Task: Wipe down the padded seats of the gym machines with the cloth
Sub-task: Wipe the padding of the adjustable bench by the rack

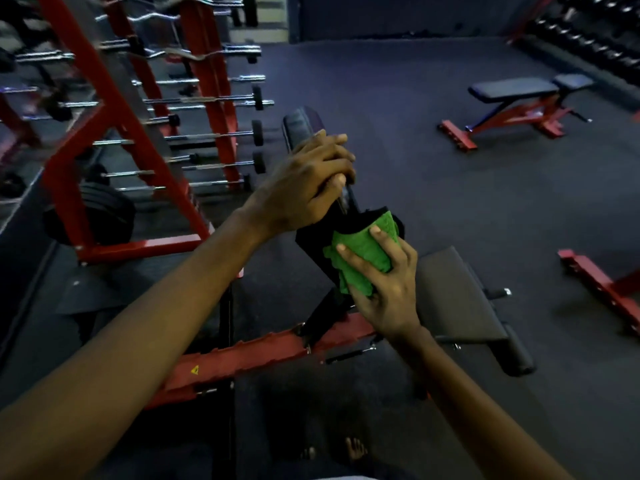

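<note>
**Wiping the raised backrest: brace high, sweep low**

Across the dark rubber floor (381,116), the red barbell rack (211,98) fills the left of the room, and a second flat bench (512,90) stands well apart on the far right, seemingly not yet wiped.

The work is on the near adjustable bench (263,351), with its red frame. Its backrest pad (299,128) is tilted up steeply and its seat pad (457,296) lies low to the right.

The left hand (308,181) is curled over the pad's upper edge and clamped on it, which steadies the backrest. The right hand (388,289) lies lower down with its fingers spread flat over the green cloth (363,251), pressing it against the pad's lower part and side edge. The thumb is hidden, so I can't tell whether it pinches the cloth as well.

To do this step well, I'd judge:

- Keep the upper hand gripping firmly, so the pad doesn't rock under pressure.
- Run the cloth in long, overlapping strokes along the vinyl, not in dabs.
- Let the cloth wrap the pad's side edges.
- Shift the bracing hand before wiping where it now sits, or that patch gets missed.
- The cloth looks bunched under the palm, and opening it out would cover more surface.
- Do the seat pad next (it's just beside the working hand).
</note>
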`<state>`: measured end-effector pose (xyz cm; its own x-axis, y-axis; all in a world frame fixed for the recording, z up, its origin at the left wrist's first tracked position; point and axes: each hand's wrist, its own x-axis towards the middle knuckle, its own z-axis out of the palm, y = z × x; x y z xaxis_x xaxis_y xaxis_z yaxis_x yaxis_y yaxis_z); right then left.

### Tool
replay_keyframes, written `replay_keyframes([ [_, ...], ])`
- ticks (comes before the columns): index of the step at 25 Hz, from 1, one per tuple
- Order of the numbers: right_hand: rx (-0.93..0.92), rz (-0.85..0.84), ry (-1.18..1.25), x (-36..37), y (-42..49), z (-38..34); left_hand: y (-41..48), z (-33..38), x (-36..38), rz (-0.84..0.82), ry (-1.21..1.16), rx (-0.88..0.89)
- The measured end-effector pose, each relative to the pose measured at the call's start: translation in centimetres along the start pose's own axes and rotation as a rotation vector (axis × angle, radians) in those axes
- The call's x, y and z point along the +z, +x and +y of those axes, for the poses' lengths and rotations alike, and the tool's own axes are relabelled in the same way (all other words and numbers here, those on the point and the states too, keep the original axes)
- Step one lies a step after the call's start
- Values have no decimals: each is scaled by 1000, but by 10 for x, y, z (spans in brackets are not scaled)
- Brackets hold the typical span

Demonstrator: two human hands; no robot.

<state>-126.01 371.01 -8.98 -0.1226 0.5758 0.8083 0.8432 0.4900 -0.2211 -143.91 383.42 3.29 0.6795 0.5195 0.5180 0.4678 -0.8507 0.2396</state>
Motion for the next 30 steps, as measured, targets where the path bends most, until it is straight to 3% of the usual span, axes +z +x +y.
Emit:
replay_keyframes([
  [3, 48, 26, 8, -1, 1, -6, -1, 6, 1, 30, 130, 88],
  [8, 82, 28, 0, 3, -18, -7, -1, 9, 3, 76, 124, 93],
  [11, 257, 19, 26, 11, -63, 2, -2, 12, 0, 86, 158, 115],
  [15, 454, 117, 125, 19, -69, -22, -9, 28, 13, 104, 312, 292],
  [21, 361, 141, 77, 30, -52, -25, -10, 29, 20, 158, 413, 301],
  [27, 588, 149, 147, 44, -107, -4, -12, 34, 21, 119, 515, 238],
  [30, 583, 215, 205, 39, -86, -19, -14, 40, 23, 120, 583, 217],
])
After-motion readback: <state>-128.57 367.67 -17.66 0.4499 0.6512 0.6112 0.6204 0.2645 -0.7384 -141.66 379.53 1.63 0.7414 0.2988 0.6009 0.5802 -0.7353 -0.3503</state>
